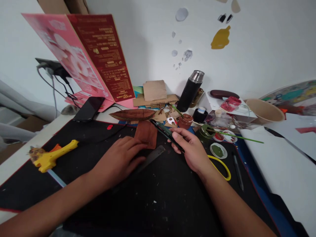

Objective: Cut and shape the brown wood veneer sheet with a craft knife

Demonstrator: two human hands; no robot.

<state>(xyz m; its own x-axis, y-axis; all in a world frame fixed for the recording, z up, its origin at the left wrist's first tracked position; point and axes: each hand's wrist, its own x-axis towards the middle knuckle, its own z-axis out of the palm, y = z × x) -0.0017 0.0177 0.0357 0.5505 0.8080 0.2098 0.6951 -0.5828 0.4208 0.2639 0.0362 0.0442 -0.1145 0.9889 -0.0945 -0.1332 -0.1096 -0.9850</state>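
My right hand [186, 143] is closed around a dark green and black utility knife [164, 129], whose front end points up and to the left. No blade can be made out. My left hand [118, 158] lies low over the black mat with its fingers stretched out. Its fingertips reach the lower edge of a reddish-brown flat piece [148, 131]. Below them a clear ruler [154, 156] lies at a slant, partly hidden by that hand. Behind the brown piece is a brown leaf-shaped piece [133, 114].
A yellow glue gun [53, 154] lies at left, near a black phone [89, 108]. Behind stand a pink and red folder [98, 56] and a black thermos [190, 92]. At right are paint jars [185, 121], a lid with green paint [218, 150], a yellow loop [228, 174] and a pen [237, 171].
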